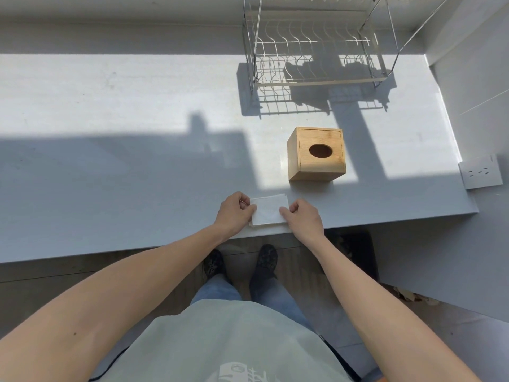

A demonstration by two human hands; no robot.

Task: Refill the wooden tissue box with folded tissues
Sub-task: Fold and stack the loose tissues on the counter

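Note:
A square wooden tissue box [316,154] with an oval hole in its lid stands upright on the grey counter [124,188], right of centre. Nothing shows in the hole. A small stack of folded white tissues [268,210] lies near the counter's front edge, just in front of the box. My left hand [234,210] pinches the stack's left side and my right hand [303,216] pinches its right side. The stack rests on the counter between them.
A white wire dish rack [316,51] stands at the back right, behind the box. A wall with a white power socket [480,172] closes off the counter's right end. The counter's front edge runs just below my hands.

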